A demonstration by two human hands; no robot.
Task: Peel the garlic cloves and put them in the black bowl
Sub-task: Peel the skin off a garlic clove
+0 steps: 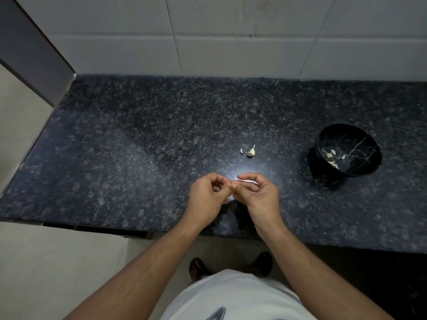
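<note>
Between the left hand (209,191) and right hand (256,190), fingertips pinch a garlic clove (231,186) for peeling, the black bowl (349,151) waiting to the right.

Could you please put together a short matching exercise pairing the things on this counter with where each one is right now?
Things:
1. black bowl
2. peeled cloves
3. garlic pieces
4. clove being peeled

Places:
A. pinched between the left hand and right hand
B. inside the bowl
C. loose on the countertop, beyond the hands
D. standing on the counter, far right

Pairs: 1-D, 2-B, 3-C, 4-A
</note>
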